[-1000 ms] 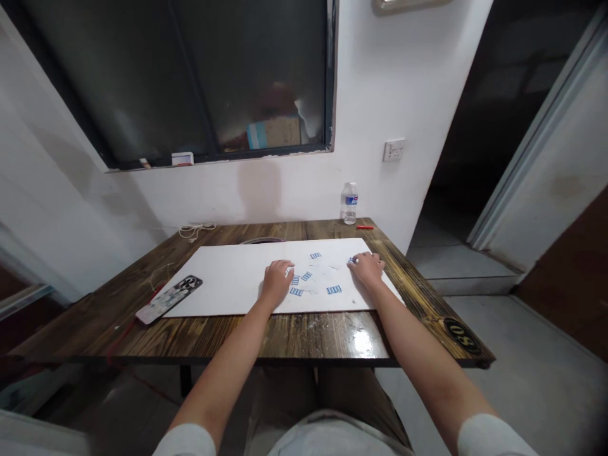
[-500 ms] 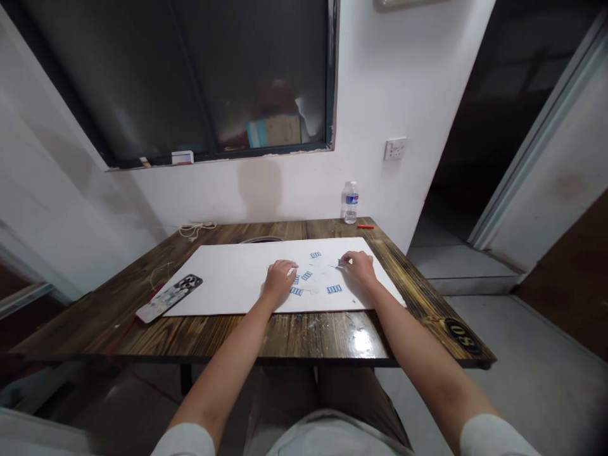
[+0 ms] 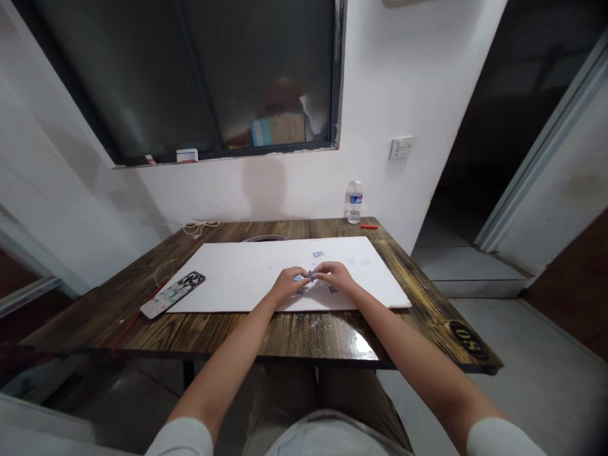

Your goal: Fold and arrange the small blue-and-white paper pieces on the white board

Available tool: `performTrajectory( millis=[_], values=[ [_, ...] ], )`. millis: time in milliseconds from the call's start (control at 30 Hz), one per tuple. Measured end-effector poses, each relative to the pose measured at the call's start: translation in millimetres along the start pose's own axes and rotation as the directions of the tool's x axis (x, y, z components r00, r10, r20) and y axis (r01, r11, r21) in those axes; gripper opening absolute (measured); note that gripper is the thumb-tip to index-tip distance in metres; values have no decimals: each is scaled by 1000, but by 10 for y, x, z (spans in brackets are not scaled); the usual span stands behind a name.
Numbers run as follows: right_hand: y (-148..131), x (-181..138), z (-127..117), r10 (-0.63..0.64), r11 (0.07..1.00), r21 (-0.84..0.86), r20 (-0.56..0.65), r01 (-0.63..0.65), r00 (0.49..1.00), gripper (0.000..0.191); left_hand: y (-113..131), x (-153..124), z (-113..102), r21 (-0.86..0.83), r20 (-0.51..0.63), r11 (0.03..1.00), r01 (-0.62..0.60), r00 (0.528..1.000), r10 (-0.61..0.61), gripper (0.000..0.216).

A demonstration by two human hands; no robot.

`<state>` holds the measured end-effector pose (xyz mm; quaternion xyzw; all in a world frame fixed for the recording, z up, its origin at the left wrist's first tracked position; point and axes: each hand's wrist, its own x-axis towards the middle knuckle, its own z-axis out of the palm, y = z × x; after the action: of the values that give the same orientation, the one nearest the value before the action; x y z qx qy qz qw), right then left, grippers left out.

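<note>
Left hand (image 3: pixel 284 285) and right hand (image 3: pixel 335 275) pinched on small blue piece (image 3: pixel 311 274), inside edges of white board (image 3: pixel 228 278), wider room leftward, dark wooden table (image 3: pixel 294 335), white wall (image 3: pixel 313 190) behind

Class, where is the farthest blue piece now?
In the head view, that blue piece lies slightly right of centre on the white board, just beyond the right hand.

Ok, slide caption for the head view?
Left grip and right grip close together at a small blue piece, over a white board on a wooden table.
</note>
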<state>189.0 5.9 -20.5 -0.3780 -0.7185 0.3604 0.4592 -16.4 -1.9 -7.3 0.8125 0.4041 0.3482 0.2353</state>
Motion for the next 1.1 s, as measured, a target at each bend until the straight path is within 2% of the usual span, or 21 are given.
performTrajectory(
  millis=[100,167,267,367,467,567,733,867,1100],
  values=[
    [44,33,-33,57,992,112,7,-57,998,38,26,-2,5,-48,9,999,21,1000,-21,22],
    [74,50,-115,76,991,106,18,-78,997,40,19,5,9,-92,-10,994,57,998,-58,23],
    [91,47,-314,80,993,-89,95,-72,992,33,-27,29,20,-179,-74,976,122,988,-137,29],
    [82,4,-515,102,952,-303,196,-39,975,27,-84,57,26,-266,-158,951,157,966,-203,34],
    [78,-48,-626,154,908,-419,296,-16,943,36,-112,71,20,-288,-230,937,196,936,-266,33],
    [110,-70,-644,191,883,-469,320,-20,928,37,-98,69,10,-296,-268,917,269,898,-349,31],
    [194,-53,-624,222,889,-457,362,-36,905,24,-18,49,-9,-362,-287,865,347,841,-458,28],
    [197,-52,-622,220,891,-453,374,-29,901,22,20,47,-13,-383,-284,848,365,828,-484,27],
    [174,-62,-603,296,891,-433,335,-133,895,24,-4,57,1,-375,-296,858,351,832,-470,26]
  ],
)
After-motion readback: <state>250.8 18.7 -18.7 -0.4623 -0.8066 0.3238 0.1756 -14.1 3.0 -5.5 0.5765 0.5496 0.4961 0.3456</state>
